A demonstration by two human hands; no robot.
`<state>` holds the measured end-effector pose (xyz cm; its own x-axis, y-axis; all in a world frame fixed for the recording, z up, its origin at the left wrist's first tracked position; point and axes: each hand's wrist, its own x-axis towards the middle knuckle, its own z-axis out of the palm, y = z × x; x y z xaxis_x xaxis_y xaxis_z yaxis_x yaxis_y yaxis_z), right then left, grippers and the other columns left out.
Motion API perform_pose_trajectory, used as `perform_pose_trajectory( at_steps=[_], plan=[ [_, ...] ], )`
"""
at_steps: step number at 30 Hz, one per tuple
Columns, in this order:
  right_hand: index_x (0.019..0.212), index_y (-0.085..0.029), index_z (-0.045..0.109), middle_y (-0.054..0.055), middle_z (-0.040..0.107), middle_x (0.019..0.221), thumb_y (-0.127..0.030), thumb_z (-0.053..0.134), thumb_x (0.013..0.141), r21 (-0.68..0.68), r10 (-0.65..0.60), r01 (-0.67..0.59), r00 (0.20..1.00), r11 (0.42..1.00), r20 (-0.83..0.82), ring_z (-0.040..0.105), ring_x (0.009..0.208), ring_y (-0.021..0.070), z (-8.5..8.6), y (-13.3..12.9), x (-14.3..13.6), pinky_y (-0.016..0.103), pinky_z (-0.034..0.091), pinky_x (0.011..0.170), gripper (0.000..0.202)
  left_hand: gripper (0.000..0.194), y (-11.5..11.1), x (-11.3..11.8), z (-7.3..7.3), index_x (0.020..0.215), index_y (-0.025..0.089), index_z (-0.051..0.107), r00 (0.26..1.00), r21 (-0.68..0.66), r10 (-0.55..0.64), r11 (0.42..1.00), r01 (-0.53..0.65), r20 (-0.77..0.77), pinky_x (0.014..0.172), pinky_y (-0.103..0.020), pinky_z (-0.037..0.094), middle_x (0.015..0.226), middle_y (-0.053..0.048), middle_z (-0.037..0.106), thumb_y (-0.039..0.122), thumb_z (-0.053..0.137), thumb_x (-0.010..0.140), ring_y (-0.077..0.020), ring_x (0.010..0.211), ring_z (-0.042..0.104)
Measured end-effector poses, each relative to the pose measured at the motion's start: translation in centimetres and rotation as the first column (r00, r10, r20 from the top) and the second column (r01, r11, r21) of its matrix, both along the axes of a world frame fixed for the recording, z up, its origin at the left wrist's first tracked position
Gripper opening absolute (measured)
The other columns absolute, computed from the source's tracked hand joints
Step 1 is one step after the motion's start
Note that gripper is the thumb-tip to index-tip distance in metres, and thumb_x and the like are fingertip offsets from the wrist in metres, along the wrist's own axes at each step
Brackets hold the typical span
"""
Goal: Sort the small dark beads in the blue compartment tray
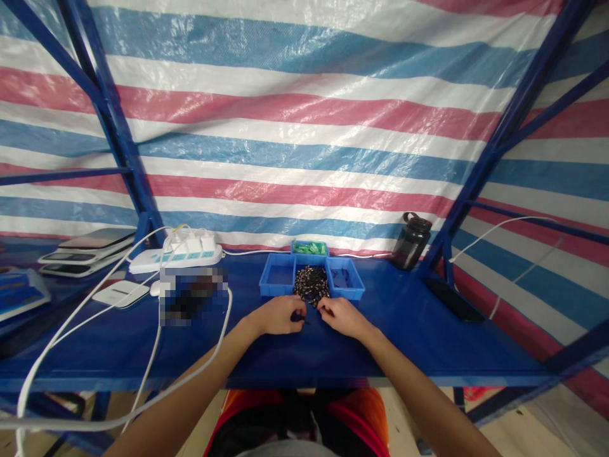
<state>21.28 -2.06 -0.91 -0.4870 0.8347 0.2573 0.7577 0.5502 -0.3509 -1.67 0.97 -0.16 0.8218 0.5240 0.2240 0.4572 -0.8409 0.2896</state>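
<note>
Left hand (278, 315): curled round a small dark piece (298, 315)
Right hand (346, 317): fingers bent — beside the dark parts (311, 280)
Blue bins (276, 291): near both hands (green pieces (309, 248) farthest back)

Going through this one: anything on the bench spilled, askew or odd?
Mainly the white cables: they loop loosely across the left of the blue table, one crossing the view of the left forearm, which looks untidy. A pixelated patch hides something nearby. The heap of small dark parts shows no clear spill.

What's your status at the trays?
Left hand by dark piece; right hand by dark parts; grips unclear. Parts heaped at middle tray. White cable crosses left forearm in view.
</note>
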Motion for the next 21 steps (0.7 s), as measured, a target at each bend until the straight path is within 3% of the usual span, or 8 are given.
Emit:
perform_pose_trajectory(
  at_steps=[3, 9, 14, 21],
  plan=[
    [0.092, -0.02, 0.063, -0.001, 0.064, 0.071, -0.016, 0.051, 0.082, -0.001, -0.007, 0.007, 1.0, 1.0, 0.027, 0.057, 0.064, 0.0124, 0.1, -0.2, -0.1, 0.021, 0.033, 0.061, 0.016, 0.01, 0.2, 0.1, -0.5, 0.089, 0.021, 0.059, 1.0, -0.01, 0.021, 1.0, -0.021, 0.005, 0.07, -0.021, 0.041, 0.086, 0.001, 0.057, 0.022, 0.054, 0.08, -0.0133, 0.077, 0.056],
    [0.093, -0.02, 0.062, -0.002, 0.061, 0.066, -0.026, 0.057, 0.081, -0.015, 0.006, -0.006, 0.999, 1.0, 0.046, 0.054, 0.06, 0.012, 0.3, -0.5, -0.2, 0.022, 0.031, 0.058, 0.014, 0.01, -0.3, 1.3, -0.7, 0.09, 0.02, 0.057, 0.992, 0.064, 0.122, 0.991, -0.121, -0.021, 0.065, -0.021, 0.04, 0.087, 0.0, 0.058, 0.026, 0.049, 0.087, -0.0136, 0.076, 0.057],
    [0.103, -0.02, 0.059, -0.003, 0.06, 0.067, -0.029, 0.055, 0.084, -0.035, -0.028, 0.029, 1.0, 0.999, 0.006, 0.054, 0.061, 0.013, 0.3, -0.3, -0.4, 0.022, 0.032, 0.057, 0.021, 0.011, -0.4, 1.5, -0.6, 0.091, 0.021, 0.058, 0.991, 0.076, 0.131, 0.989, -0.129, -0.024, 0.066, -0.021, 0.041, 0.089, 0.0, 0.06, 0.026, 0.049, 0.088, -0.0136, 0.077, 0.058],
    [0.092, -0.02, 0.064, 0.001, 0.065, 0.076, -0.026, 0.051, 0.089, 0.002, -0.02, 0.02, 0.999, 1.0, 0.046, 0.058, 0.067, 0.0135, 0.0, 0.0, -0.4, 0.022, 0.035, 0.062, 0.015, 0.013, -0.1, 1.5, -1.0, 0.094, 0.021, 0.058, 0.992, 0.065, 0.125, 0.99, -0.125, 0.007, 0.068, -0.021, 0.042, 0.088, 0.0, 0.06, 0.028, 0.048, 0.09, -0.0136, 0.078, 0.059]
  ],
)
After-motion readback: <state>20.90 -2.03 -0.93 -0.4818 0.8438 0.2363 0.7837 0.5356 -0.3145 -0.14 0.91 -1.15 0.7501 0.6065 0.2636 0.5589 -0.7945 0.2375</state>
